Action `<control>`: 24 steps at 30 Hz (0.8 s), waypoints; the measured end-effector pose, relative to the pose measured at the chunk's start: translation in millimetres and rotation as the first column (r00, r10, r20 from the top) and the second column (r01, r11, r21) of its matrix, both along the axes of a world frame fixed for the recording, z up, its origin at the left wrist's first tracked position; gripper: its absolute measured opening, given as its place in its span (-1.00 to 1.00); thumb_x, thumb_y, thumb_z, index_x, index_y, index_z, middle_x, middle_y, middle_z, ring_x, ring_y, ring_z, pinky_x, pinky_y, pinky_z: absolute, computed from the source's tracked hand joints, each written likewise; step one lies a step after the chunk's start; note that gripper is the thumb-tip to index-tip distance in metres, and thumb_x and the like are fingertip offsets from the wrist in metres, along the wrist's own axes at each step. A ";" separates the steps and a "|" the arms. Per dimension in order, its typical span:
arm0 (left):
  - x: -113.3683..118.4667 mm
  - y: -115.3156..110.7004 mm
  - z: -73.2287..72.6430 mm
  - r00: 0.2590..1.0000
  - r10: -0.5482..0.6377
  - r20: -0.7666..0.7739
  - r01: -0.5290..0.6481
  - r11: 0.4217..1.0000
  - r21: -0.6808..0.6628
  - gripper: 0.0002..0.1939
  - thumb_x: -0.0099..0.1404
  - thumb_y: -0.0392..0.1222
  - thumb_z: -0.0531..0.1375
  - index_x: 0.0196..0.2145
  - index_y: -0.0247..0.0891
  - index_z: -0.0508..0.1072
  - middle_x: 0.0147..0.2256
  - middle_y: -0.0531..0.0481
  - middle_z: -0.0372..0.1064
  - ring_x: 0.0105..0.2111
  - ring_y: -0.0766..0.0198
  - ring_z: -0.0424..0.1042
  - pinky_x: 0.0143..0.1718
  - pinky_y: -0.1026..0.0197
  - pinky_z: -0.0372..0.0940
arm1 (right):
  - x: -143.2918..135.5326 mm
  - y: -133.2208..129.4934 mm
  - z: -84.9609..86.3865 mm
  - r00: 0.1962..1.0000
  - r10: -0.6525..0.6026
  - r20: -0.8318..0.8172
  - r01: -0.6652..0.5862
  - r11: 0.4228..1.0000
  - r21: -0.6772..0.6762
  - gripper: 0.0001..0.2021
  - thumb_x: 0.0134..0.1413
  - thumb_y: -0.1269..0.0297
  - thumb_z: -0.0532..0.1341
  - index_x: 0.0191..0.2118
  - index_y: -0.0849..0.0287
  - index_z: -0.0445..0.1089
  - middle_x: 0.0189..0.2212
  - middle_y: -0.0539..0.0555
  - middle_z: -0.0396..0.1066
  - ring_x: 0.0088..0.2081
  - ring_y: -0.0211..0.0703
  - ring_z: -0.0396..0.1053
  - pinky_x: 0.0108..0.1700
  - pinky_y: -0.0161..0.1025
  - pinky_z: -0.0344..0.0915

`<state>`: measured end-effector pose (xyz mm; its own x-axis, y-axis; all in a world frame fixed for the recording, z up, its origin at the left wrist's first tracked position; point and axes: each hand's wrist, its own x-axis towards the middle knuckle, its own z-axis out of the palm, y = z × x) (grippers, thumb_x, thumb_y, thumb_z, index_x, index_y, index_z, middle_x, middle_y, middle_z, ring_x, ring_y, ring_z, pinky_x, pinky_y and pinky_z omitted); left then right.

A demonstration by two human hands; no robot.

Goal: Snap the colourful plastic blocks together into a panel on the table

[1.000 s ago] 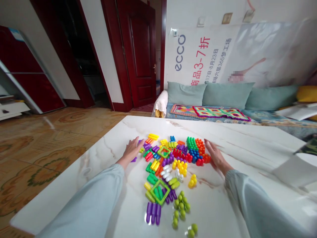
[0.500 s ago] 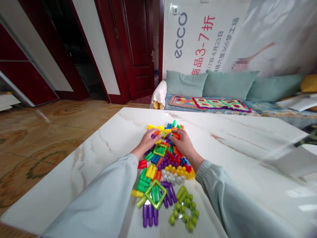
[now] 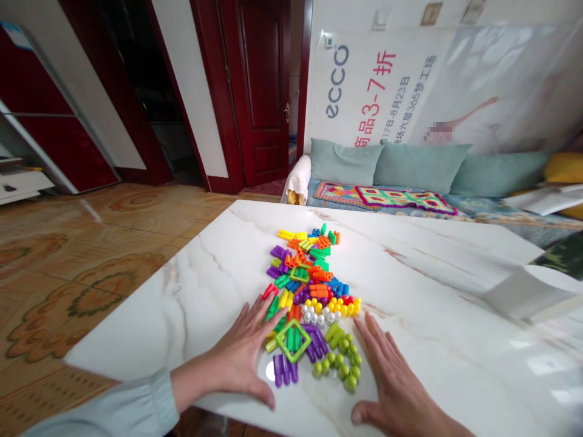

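Note:
A long heap of bright plastic building pieces (image 3: 319, 291) runs across the white marble-patterned table (image 3: 204, 285). My left hand (image 3: 241, 352) is spread along the heap's near left side, its fingertips by the red and green pieces. On the right, my right hand (image 3: 392, 376) is spread too, beside a ring of lime-green ball pieces (image 3: 350, 382). Neither hand holds anything. Between them lie a purple pronged piece (image 3: 285, 369), a lime-green square frame (image 3: 279, 343) around green tubes, white ball pieces (image 3: 319, 317) and yellow ball pieces (image 3: 350, 309).
Behind the table stands a sofa with pale green cushions (image 3: 414, 167) and a crocheted cover (image 3: 401, 199). A dark red door (image 3: 259, 91) is further back. White paper or board (image 3: 537, 291) lies at the table's right side. Tiled floor (image 3: 113, 243) shows at left.
Both hands have come back from the heap's far end to its near end and spread wider apart. The far pieces they covered are now exposed. The camera view has shifted slightly.

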<state>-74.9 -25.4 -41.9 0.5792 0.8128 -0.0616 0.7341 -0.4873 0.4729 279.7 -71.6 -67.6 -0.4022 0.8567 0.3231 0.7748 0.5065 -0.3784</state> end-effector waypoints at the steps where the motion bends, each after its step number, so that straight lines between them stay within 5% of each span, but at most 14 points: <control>1: 6.7 -5.5 -2.8 1.000 0.011 -0.023 -0.011 1.000 0.023 0.44 -0.32 0.41 0.39 0.38 0.03 -0.26 0.41 -0.18 -0.56 0.34 -0.42 -0.42 0.24 -0.49 -0.36 | -2.7 2.4 -8.0 1.000 -0.010 -0.014 0.010 1.000 -0.016 0.37 -0.41 -0.32 0.39 0.42 0.04 -0.41 0.40 0.38 -0.38 0.34 0.54 -0.24 0.22 0.48 -0.08; 5: 37.4 -1.7 -10.0 0.997 0.045 0.058 -0.051 0.993 0.104 0.38 -0.24 0.33 0.41 0.39 -0.06 -0.21 0.40 -0.24 -0.61 0.34 -0.45 -0.38 0.25 -0.44 -0.21 | -30.6 31.7 -4.7 0.979 -0.049 -0.196 0.028 0.994 -0.109 0.17 -0.24 0.06 0.46 0.41 -0.01 -0.27 0.42 0.27 -0.52 0.37 0.36 -0.29 0.25 0.28 0.05; 8: 50.7 6.6 -13.3 0.980 0.041 0.194 -0.078 0.979 0.189 0.18 -0.12 0.09 0.44 0.36 -0.08 -0.05 0.41 -0.20 -0.48 0.35 -0.34 -0.31 0.29 -0.32 -0.09 | -51.1 46.5 10.2 0.940 -0.023 -0.342 -0.016 0.994 -0.110 -0.16 -0.09 0.38 0.31 0.34 -0.03 0.02 0.42 0.18 -0.32 0.37 0.16 -0.13 0.27 0.11 0.11; 11: 58.9 17.1 -10.9 0.945 0.021 0.328 -0.121 0.950 0.288 -0.10 0.04 -0.23 0.33 0.30 -0.10 0.08 0.39 -0.15 -0.29 0.37 -0.14 -0.21 0.33 -0.17 -0.06 | -69.7 55.0 21.5 0.896 0.078 -0.436 -0.088 0.996 -0.001 -0.36 -0.02 0.46 0.21 0.23 0.01 0.21 0.36 0.17 -0.05 0.33 0.05 0.03 0.27 0.03 0.14; 14: 66.7 39.4 0.1 0.897 0.074 0.437 -0.234 0.916 0.327 -0.29 0.17 -0.39 0.16 0.26 -0.11 0.15 0.35 -0.13 -0.14 0.35 0.05 -0.07 0.33 -0.04 0.00 | -87.4 76.3 35.9 0.872 0.147 -0.466 -0.110 0.988 0.105 -0.50 0.05 0.39 0.23 0.16 0.05 0.31 0.31 0.20 0.07 0.30 0.04 0.09 0.25 0.02 0.17; 18: 66.6 81.9 13.0 0.857 0.236 0.458 -0.403 0.862 0.309 -0.31 0.20 -0.22 0.24 0.26 -0.13 0.15 0.36 -0.14 -0.18 0.36 0.05 -0.10 0.33 -0.01 -0.02 | -84.4 139.0 56.8 0.886 0.115 -0.449 -0.030 0.981 0.193 -0.61 0.11 0.13 0.26 0.05 0.08 0.40 0.27 0.22 0.14 0.26 0.07 0.16 0.23 0.04 0.19; 21: 53.3 112.9 9.9 0.814 0.440 0.378 -0.542 0.810 0.224 -0.11 0.08 0.09 0.34 0.29 -0.12 0.10 0.38 -0.21 -0.26 0.37 -0.16 -0.22 0.31 -0.17 -0.09 | -54.1 202.6 60.4 0.900 -0.116 -0.419 0.195 0.970 0.149 -0.49 0.15 -0.10 0.15 0.02 0.19 0.43 0.21 0.32 0.22 0.21 0.13 0.22 0.22 0.06 0.17; 24: 37.1 146.2 3.1 0.787 0.557 0.265 -0.598 0.794 0.110 0.10 -0.06 0.31 0.34 0.32 -0.15 0.04 0.37 -0.32 -0.23 0.35 -0.37 -0.33 0.26 -0.33 -0.17 | -22.9 263.1 53.3 0.887 -0.346 -0.305 0.344 0.937 -0.062 -0.27 0.13 -0.27 0.05 0.13 0.32 0.35 0.13 0.40 0.31 0.18 0.21 0.26 0.21 0.11 0.14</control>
